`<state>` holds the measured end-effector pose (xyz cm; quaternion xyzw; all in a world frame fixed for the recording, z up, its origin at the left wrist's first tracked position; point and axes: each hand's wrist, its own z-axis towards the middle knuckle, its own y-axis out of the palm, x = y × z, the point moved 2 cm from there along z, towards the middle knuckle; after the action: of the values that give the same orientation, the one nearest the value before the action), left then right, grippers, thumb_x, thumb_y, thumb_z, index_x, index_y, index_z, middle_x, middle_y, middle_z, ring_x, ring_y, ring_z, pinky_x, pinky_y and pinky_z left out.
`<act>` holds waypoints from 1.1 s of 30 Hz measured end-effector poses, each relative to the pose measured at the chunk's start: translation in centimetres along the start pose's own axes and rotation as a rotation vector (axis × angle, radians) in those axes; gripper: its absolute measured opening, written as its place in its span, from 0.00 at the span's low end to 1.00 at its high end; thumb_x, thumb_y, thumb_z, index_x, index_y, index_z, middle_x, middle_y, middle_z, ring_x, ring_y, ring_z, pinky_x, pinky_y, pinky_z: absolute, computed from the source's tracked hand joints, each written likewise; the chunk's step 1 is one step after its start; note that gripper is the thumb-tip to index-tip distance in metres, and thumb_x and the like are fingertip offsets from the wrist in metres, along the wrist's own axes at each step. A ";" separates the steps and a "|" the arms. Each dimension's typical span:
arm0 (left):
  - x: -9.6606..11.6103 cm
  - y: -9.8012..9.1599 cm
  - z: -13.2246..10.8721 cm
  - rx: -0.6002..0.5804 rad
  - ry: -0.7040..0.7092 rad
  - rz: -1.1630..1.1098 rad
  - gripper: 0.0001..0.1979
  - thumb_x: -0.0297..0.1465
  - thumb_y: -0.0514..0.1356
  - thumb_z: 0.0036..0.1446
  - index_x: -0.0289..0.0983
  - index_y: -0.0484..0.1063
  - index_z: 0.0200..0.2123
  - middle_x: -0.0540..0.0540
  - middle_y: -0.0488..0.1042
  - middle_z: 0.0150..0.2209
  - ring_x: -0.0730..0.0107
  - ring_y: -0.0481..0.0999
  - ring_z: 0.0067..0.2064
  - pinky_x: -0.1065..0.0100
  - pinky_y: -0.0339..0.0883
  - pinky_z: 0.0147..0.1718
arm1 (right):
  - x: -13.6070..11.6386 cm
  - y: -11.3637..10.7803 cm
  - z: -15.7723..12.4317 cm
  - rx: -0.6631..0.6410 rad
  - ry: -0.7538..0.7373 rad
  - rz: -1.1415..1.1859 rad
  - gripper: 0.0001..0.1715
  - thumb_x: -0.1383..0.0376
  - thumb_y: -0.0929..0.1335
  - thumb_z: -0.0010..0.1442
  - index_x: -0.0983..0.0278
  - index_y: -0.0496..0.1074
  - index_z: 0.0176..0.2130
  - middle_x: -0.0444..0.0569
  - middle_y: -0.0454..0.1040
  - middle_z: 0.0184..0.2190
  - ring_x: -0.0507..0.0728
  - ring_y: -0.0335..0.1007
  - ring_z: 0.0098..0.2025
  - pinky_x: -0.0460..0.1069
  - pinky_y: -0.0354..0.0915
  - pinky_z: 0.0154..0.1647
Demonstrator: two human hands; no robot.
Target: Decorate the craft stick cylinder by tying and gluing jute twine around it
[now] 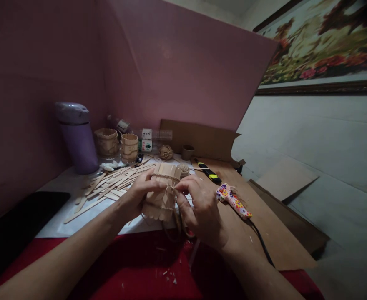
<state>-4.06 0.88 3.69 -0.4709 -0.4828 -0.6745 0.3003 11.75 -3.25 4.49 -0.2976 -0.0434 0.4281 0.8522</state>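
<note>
A small cup made of wooden craft sticks [160, 201], with a scalloped edge facing me, is tilted between my hands. Twine [162, 176] is wound round it in bands, and loose loops hang down beneath it. My left hand [137, 191] grips the cup from its left side, thumb laid across the front. On the right, my right hand [199, 204] has thumb and forefinger pinched on a bit of the twine at the cup's front. The exact shape of that bit, like a small bow or knot, is hard to make out.
Loose craft sticks [108, 183] cover the white paper at left. Behind stand a purple tumbler [81, 146], two finished-looking stick cups [129, 148], plastic bottles [158, 134] and a twine ball [166, 152]. A utility knife [208, 171] and a floral glue gun [235, 202] lie on cardboard [274, 237].
</note>
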 end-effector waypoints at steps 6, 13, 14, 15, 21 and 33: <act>-0.5 -0.2 0.4 -0.050 0.011 -0.009 0.22 0.28 0.68 0.41 0.36 0.72 0.43 0.47 0.78 0.34 0.67 0.76 0.33 0.70 0.71 0.31 | -0.2 0.3 0.3 -0.072 -0.057 -0.122 0.07 0.70 0.61 0.66 0.64 0.68 0.38 0.52 0.73 0.36 0.58 0.69 0.40 0.53 0.67 0.39; -0.4 -0.1 0.3 -0.038 -0.001 -0.007 0.20 0.29 0.68 0.41 0.35 0.72 0.41 0.47 0.78 0.31 0.68 0.76 0.30 0.69 0.71 0.30 | 0.2 0.0 0.2 -0.008 0.017 -0.002 0.06 0.69 0.62 0.68 0.63 0.67 0.37 0.50 0.72 0.35 0.56 0.69 0.39 0.51 0.65 0.38; -0.4 0.0 0.3 -0.034 -0.009 -0.008 0.19 0.29 0.68 0.41 0.34 0.72 0.40 0.47 0.78 0.31 0.67 0.76 0.30 0.69 0.71 0.30 | 0.3 0.0 0.1 0.017 0.035 0.016 0.05 0.69 0.62 0.68 0.63 0.67 0.38 0.49 0.72 0.35 0.56 0.69 0.39 0.50 0.65 0.38; -0.3 0.0 0.2 -0.030 -0.014 -0.011 0.19 0.29 0.68 0.41 0.34 0.72 0.40 0.46 0.78 0.31 0.67 0.76 0.30 0.69 0.71 0.30 | 0.4 0.0 0.1 0.031 0.044 0.026 0.05 0.69 0.62 0.68 0.63 0.67 0.38 0.49 0.72 0.35 0.56 0.69 0.39 0.50 0.65 0.38; -0.2 0.3 0.1 -0.040 -0.025 -0.040 0.19 0.29 0.68 0.40 0.34 0.73 0.40 0.46 0.78 0.30 0.66 0.76 0.29 0.68 0.71 0.30 | 0.5 0.3 0.0 -0.003 0.034 -0.010 0.06 0.71 0.62 0.67 0.63 0.67 0.38 0.50 0.72 0.35 0.57 0.69 0.40 0.51 0.66 0.39; -0.3 0.0 0.2 -0.053 -0.046 -0.063 0.21 0.29 0.68 0.40 0.34 0.73 0.41 0.44 0.80 0.31 0.63 0.78 0.29 0.67 0.72 0.31 | 0.8 0.3 0.1 0.005 0.047 0.016 0.07 0.72 0.62 0.66 0.64 0.67 0.37 0.50 0.72 0.35 0.57 0.68 0.39 0.52 0.65 0.40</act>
<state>-3.86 1.04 3.43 -0.4784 -0.4861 -0.6854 0.2550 12.01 -2.49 4.28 -0.3057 -0.0201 0.4279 0.8503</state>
